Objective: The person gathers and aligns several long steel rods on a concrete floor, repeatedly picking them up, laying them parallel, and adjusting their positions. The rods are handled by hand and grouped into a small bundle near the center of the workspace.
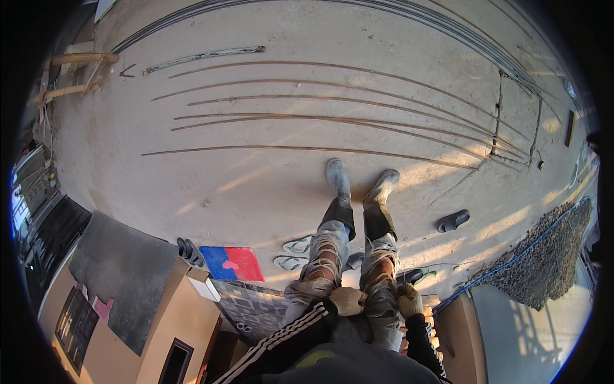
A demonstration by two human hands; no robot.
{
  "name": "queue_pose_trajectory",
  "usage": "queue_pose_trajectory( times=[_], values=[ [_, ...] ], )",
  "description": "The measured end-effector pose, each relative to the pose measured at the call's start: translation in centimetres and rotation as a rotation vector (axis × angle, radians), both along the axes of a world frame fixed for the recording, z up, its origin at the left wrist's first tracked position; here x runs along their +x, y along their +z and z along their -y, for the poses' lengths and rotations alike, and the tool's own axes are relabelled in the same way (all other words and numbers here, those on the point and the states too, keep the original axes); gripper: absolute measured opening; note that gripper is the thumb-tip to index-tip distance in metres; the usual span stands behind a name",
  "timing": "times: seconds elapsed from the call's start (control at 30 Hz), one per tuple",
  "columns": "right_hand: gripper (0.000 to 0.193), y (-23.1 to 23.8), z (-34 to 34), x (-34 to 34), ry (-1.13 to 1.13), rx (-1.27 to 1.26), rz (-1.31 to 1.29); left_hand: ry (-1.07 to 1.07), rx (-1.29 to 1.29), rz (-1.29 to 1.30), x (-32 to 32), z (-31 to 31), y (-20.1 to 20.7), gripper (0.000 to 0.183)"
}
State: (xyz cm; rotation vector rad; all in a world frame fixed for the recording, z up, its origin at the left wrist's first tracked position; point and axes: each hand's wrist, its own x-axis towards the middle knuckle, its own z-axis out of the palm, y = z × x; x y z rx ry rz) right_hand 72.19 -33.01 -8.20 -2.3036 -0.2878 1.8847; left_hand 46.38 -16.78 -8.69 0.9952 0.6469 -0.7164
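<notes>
My left hand, in a pale work glove, is closed against the inner side of my left thigh. Outside my right thigh is my right hand, gloved too, its fingers curled in. What either hand holds, if anything, is hidden. Both hands are close to my torn jeans, which hang in strips around the knees. Grey rubber boots are on my feet. Just beyond them, several thin rusty steel rods lie roughly side by side across the concrete floor.
A darker bundle of rods curves along the far side. Pale flip-flops and a red-and-blue mat lie to my left. A black slipper and a gravel heap are at right. Wooden poles stand far left.
</notes>
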Motion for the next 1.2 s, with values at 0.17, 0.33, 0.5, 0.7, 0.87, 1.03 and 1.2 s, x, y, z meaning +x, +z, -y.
queue_pose_trajectory(
  times=[0.17,0.33,0.5,0.7,0.87,1.03,1.2],
  values=[
    [0.035,5.5,-0.1,0.1,-0.052,0.017,0.043,0.125,0.192,-0.044,0.2,0.3,0.2,0.022],
    [0.032,4.4,-0.9,1.1,0.054,0.082,0.076,-0.057,-0.028,0.121,0.2,0.8,0.1,0.024],
    [0.035,6.6,-0.4,5.9,-0.311,-0.006,-0.128,0.056,0.011,0.140,2.4,0.4,-0.4,0.025],
    [0.026,-14.5,-5.0,15.8,-0.575,0.185,-0.034,0.518,0.281,0.143,5.4,-7.3,-5.7,0.030],
    [0.036,-36.8,-18.1,21.3,0.581,0.474,0.574,0.717,0.749,-0.187,2.1,-21.9,-20.6,0.020],
    [0.045,-50.3,-29.1,23.5,0.919,0.535,0.831,0.568,0.852,-0.269,2.9,-26.9,-41.4,0.030],
    [0.030,-54.4,-31.0,26.2,1.077,0.547,0.832,-0.300,1.571,-0.072,3.7,-27.3,-52.3,0.031]
  ],
)
